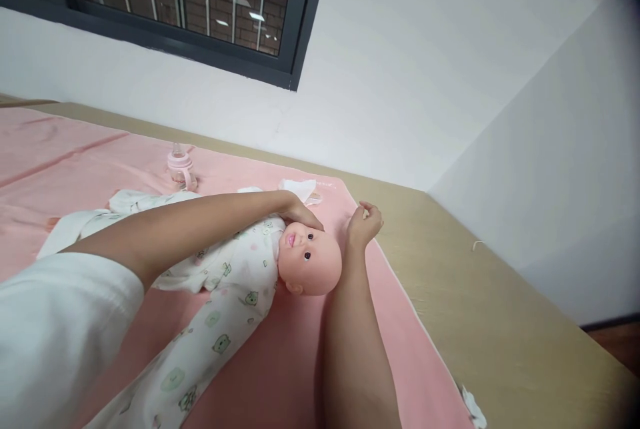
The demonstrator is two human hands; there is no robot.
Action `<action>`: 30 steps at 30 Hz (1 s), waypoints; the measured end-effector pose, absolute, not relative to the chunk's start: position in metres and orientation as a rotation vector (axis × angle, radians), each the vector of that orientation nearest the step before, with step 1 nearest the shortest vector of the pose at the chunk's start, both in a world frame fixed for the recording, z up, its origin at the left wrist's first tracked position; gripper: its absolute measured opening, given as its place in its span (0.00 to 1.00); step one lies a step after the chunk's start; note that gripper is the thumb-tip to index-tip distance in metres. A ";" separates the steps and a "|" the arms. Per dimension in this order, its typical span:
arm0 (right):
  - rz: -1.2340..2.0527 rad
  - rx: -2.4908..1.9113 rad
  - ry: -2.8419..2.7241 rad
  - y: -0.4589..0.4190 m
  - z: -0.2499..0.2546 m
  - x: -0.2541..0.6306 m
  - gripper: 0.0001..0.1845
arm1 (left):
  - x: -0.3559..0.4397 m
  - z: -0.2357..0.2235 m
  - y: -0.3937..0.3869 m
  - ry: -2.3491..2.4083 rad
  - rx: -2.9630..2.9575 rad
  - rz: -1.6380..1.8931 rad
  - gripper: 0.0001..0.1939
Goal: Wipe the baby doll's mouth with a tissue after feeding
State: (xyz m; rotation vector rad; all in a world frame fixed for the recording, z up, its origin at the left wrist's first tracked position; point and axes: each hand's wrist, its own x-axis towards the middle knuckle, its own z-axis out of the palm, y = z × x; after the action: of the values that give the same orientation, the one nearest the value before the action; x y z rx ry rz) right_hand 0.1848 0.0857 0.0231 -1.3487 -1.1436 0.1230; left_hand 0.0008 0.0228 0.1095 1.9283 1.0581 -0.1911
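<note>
A baby doll [320, 262] lies on its back on a pink sheet [295, 349], dressed in white clothes with green animal prints. My left arm crosses over its body. My left hand [303, 210] touches the far side of the doll's head with fingers stretched out, the tips partly hidden behind the head. To the right of the head lies my right forearm, close against its crown. My right hand [366, 222] extends past the head near the sheet's edge, its fingers loosely bent with a gap, and no object shows in it.
A pink-topped baby bottle [181, 169] with handles stands beyond the doll's legs. Near my left hand lies a white packet [299, 187]. A crumpled white scrap [473, 407] sits at the sheet's lower right edge. White walls and a barred window [225, 2] bound the beige surface [450, 282].
</note>
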 end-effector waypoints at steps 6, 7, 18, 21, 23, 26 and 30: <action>0.181 -1.686 -1.166 0.083 0.014 0.178 0.20 | 0.000 0.109 0.027 1.010 1.724 -0.342 0.27; 0.218 -1.723 -1.173 0.083 0.013 0.177 0.21 | 0.000 0.108 0.028 1.017 1.732 -0.327 0.28; 0.361 -1.774 -1.223 0.079 0.012 0.178 0.29 | -0.019 0.138 0.020 1.051 1.976 0.100 0.27; 0.349 -1.745 -1.192 0.081 0.007 0.179 0.29 | -0.031 0.148 0.001 1.023 2.056 0.239 0.26; 0.342 -1.721 -1.165 0.081 0.004 0.179 0.29 | -0.042 0.151 -0.014 1.037 2.147 0.334 0.25; 0.329 -1.700 -1.140 0.080 0.000 0.179 0.29 | -0.060 0.152 -0.033 1.148 2.286 0.470 0.23; 0.288 -1.710 -1.160 0.082 -0.002 0.179 0.29 | -0.086 0.146 -0.050 1.306 2.282 0.637 0.20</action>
State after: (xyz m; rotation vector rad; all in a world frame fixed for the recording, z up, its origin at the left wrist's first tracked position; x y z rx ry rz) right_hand 0.1790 0.0816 -0.0021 -1.7098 -1.1604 0.2883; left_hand -0.0860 -0.0500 0.1463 2.2820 1.3062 0.6368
